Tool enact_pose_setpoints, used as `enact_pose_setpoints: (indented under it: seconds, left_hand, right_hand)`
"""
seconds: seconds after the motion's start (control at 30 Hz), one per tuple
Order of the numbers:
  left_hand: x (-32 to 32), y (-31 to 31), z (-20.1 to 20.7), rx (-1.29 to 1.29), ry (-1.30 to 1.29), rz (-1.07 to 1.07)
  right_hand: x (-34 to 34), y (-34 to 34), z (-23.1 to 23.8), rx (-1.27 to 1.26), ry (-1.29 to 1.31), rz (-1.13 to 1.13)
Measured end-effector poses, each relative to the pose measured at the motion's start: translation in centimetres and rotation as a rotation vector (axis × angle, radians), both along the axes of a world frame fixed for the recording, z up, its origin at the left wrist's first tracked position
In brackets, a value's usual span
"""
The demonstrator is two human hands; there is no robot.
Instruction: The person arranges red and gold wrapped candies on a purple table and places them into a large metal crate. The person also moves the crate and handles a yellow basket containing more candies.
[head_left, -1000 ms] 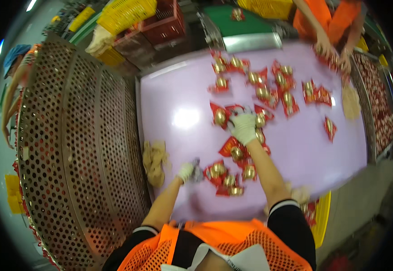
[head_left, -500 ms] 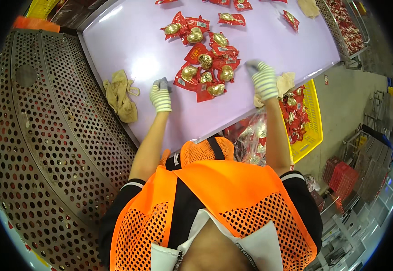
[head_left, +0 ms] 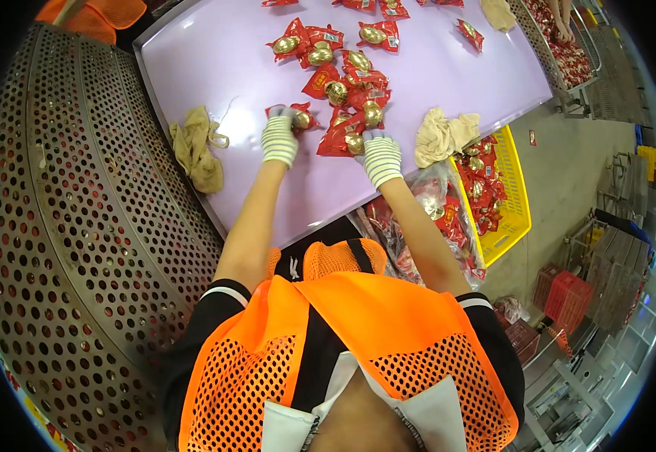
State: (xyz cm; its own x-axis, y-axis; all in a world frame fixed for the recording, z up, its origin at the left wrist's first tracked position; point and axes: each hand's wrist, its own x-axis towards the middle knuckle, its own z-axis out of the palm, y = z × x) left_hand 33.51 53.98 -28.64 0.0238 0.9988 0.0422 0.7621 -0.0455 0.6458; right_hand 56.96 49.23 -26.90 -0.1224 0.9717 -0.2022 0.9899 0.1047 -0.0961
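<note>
Red packets with shiny gold egg-shaped centres (head_left: 337, 92) lie in a loose cluster on the pale lilac tabletop. My left hand (head_left: 278, 140), in a striped glove with grey fingertips, is closed on the end of one packet (head_left: 302, 115) to the left of the cluster. At the near edge of the cluster, my right hand (head_left: 381, 158), gloved alike, has its fingers drawn in against another packet (head_left: 340, 138). The right fingertips are partly hidden beside that packet's gold part.
A yellow crate (head_left: 518, 197) of packets and a clear plastic bag (head_left: 433, 202) with more stand beyond the table's near right edge. Crumpled beige cloths lie at left (head_left: 195, 151) and right (head_left: 441, 138). A perforated metal panel (head_left: 79, 188) borders the left. Someone's hand (head_left: 564, 32) reaches into a far-right bin.
My left hand has moved up and right to a packet that now lies apart from the cluster. My right hand has come left and down onto the cluster's near packet.
</note>
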Motion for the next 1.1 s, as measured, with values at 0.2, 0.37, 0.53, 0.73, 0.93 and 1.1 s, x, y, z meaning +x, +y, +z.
enact_pose_setpoints:
  seconds: [0.2,0.37,0.53,0.73,0.93,1.1]
  left_hand:
    - [0.8,-2.4,-0.4,0.187,-0.024,0.04]
    - [0.8,0.6,-0.2,0.059,0.229,-0.177]
    - [-2.7,-4.7,0.6,0.008,0.275,-0.364]
    - [-4.2,-18.2,2.1,-0.386,-0.071,-0.184]
    - [-1.1,-12.9,5.2,-0.231,0.157,0.035]
    - [9.1,-2.1,6.3,-0.209,0.253,-0.2]
  right_hand:
    - [-2.4,-1.4,2.4,0.186,0.144,-0.027]
    - [-1.9,-0.2,-1.5,0.119,0.331,-0.029]
    - [-1.1,-2.0,1.0,-0.074,0.947,-0.287]
    - [-6.7,-7.6,1.1,-0.163,0.356,0.385]
    - [-3.0,-1.0,0.1,-0.089,0.213,-0.104]
    - [0.1,5.6,-0.1,0.182,0.011,-0.161]
